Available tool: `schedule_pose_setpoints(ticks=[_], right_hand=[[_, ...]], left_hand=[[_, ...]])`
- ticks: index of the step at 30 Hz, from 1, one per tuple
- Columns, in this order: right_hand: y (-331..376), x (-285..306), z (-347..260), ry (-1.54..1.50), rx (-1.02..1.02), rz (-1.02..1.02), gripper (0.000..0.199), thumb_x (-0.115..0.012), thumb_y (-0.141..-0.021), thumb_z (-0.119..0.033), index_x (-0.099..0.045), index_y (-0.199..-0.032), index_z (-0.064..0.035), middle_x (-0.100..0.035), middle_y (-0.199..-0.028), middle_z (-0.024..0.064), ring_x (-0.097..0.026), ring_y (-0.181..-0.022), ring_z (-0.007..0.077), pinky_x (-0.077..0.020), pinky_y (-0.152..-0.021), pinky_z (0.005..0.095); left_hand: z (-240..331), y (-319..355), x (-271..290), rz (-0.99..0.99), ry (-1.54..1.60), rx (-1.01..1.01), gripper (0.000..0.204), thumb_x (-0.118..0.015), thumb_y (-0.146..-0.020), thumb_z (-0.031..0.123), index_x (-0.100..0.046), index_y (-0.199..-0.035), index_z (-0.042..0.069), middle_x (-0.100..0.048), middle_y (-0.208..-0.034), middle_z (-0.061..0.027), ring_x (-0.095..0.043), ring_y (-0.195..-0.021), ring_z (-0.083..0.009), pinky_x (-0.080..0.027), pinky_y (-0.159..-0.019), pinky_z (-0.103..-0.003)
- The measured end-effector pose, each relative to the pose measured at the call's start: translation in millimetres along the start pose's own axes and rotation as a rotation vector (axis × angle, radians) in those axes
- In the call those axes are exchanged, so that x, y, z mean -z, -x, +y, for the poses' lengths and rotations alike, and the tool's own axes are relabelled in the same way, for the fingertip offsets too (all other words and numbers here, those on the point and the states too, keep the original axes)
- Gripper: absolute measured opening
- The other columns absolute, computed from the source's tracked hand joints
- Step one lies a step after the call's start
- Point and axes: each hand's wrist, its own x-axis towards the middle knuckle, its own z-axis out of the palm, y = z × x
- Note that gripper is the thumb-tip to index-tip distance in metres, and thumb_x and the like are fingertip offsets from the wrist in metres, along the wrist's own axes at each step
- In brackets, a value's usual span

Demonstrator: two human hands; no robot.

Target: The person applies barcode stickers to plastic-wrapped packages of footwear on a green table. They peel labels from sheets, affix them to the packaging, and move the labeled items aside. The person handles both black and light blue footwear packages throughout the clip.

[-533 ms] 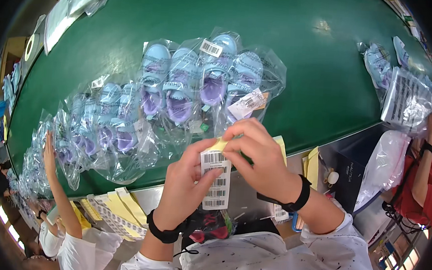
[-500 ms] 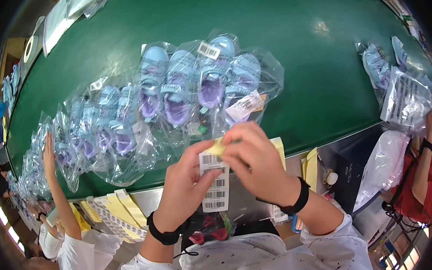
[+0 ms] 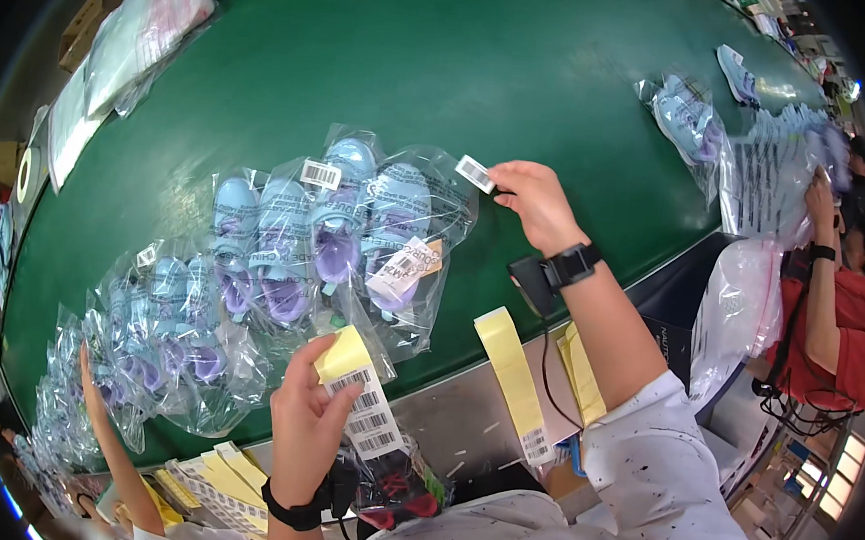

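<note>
My left hand (image 3: 307,417) is closed on a strip of white barcode labels (image 3: 370,413) with a bare yellow backing end on top. Between the thumb and fingers of my right hand (image 3: 541,202) is one small white barcode label (image 3: 475,174), held above the green table, apart from the bags. Pale blue and lilac shoes (image 3: 342,203) lie in clear plastic bags to the left of that hand. One of these bags has a barcode label (image 3: 321,174) on it. A white paper tag (image 3: 400,266) shows at the rightmost shoe pair.
More bagged shoes (image 3: 163,316) run left along the green table (image 3: 566,89). Yellow label strips (image 3: 509,371) hang at its near edge. Co-workers' arms reach in at left (image 3: 112,438) and right (image 3: 822,287). Plastic bags (image 3: 133,38) are stacked far left.
My right hand has moved from the strip up and to the right, carrying one label. My left hand has shifted left and down with the strip. The whole view has turned slightly.
</note>
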Motion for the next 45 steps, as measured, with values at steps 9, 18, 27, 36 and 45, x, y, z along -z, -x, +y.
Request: schedule_pose_setpoints(ticks=[9, 18, 27, 36, 45], right_hand=[[-12, -29, 18, 0.282, 0.166, 0.189, 0.009, -0.071, -0.079, -0.006, -0.073, -0.080, 0.0031, -0.067, -0.077, 0.0089, -0.062, -0.076, 0.0181, -0.0488, -0.069, 0.0327], [6, -61, 27, 0.959, 0.500, 0.282, 0.020, -0.078, -0.075, -0.017, -0.066, -0.087, -0.0055, -0.057, -0.096, 0.0078, -0.061, -0.086, 0.0277, -0.0499, -0.072, 0.0396], [-40, 72, -19, 1.167, 0.432, 0.490, 0.015, -0.067, -0.080, -0.012, -0.067, -0.092, -0.0039, -0.063, -0.102, 0.0175, -0.062, -0.097, 0.0364, -0.0516, -0.085, 0.0451], [-43, 339, -63, 1.677, 0.116, 0.778, 0.018, -0.064, -0.078, -0.017, -0.074, -0.093, -0.0146, -0.061, -0.108, 0.0202, -0.062, -0.101, 0.0393, -0.0505, -0.087, 0.0501], [-40, 155, -42, 1.342, 0.507, 0.414, 0.013, -0.059, -0.080, -0.001, -0.068, -0.089, -0.0055, -0.066, -0.094, 0.0191, -0.065, -0.091, 0.0365, -0.0503, -0.080, 0.0440]], left_hand=[[11, -6, -17, -0.032, 0.002, 0.068, 0.053, -0.057, -0.086, -0.015, -0.042, -0.135, -0.004, -0.059, -0.122, -0.0136, -0.064, -0.100, -0.0139, -0.054, -0.078, -0.024], [11, -7, -27, -0.032, 0.075, 0.053, 0.053, -0.058, -0.086, -0.014, -0.041, -0.136, -0.005, -0.059, -0.124, -0.0151, -0.063, -0.105, -0.0165, -0.054, -0.085, -0.026], [4, -7, -36, -0.314, -0.307, 0.041, 0.047, -0.067, -0.082, -0.004, -0.053, -0.127, -0.001, -0.069, -0.085, -0.0157, -0.069, -0.072, -0.0163, -0.053, -0.062, -0.028], [-50, -94, -53, -0.376, -0.556, -0.349, 0.048, -0.065, -0.079, -0.002, -0.053, -0.125, -0.002, -0.065, -0.098, -0.0277, -0.062, -0.092, -0.0454, -0.050, -0.080, -0.049], [-14, -69, -58, -0.281, -0.167, -0.007, 0.048, -0.063, -0.087, -0.005, -0.051, -0.133, 0.002, -0.069, -0.099, -0.0119, -0.069, -0.090, -0.0157, -0.055, -0.074, -0.030]])
